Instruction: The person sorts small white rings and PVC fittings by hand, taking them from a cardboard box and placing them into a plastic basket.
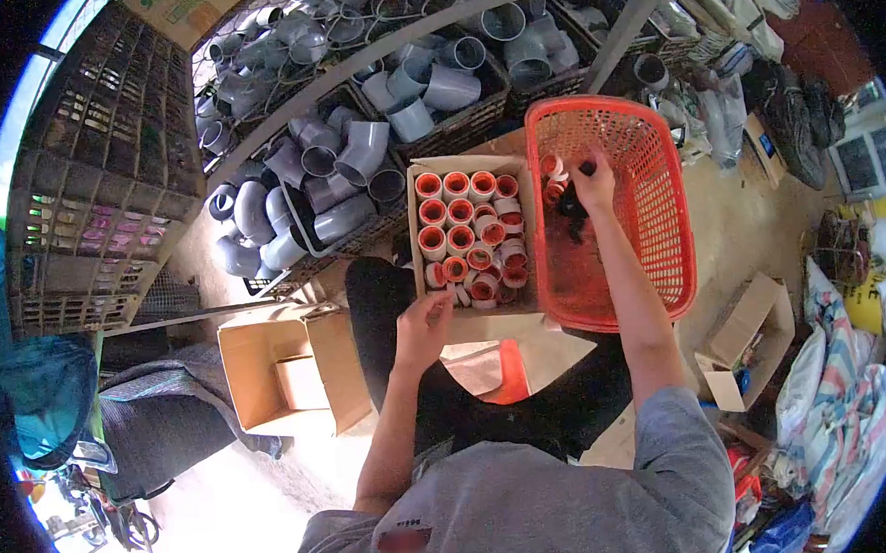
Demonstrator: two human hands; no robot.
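Left hand [423,330]: fingers loosely curled on the near edge of the cardboard box [473,237] — kept steadying it
Orange-white rolls [460,225]: packed upright in rows
Right hand [592,181]: inside the red basket [615,207], fingers bent around rolls — best lifted few at a time

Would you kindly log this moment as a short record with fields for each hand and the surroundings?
left hand: rests at the near edge of the cardboard box, holding nothing that shows
right hand: inside the orange basket, reaching among small rolls; grip unclear
box contents: orange-and-white rolls standing in rows
surroundings: grey pipe fittings in dark crates; an open carton at the left
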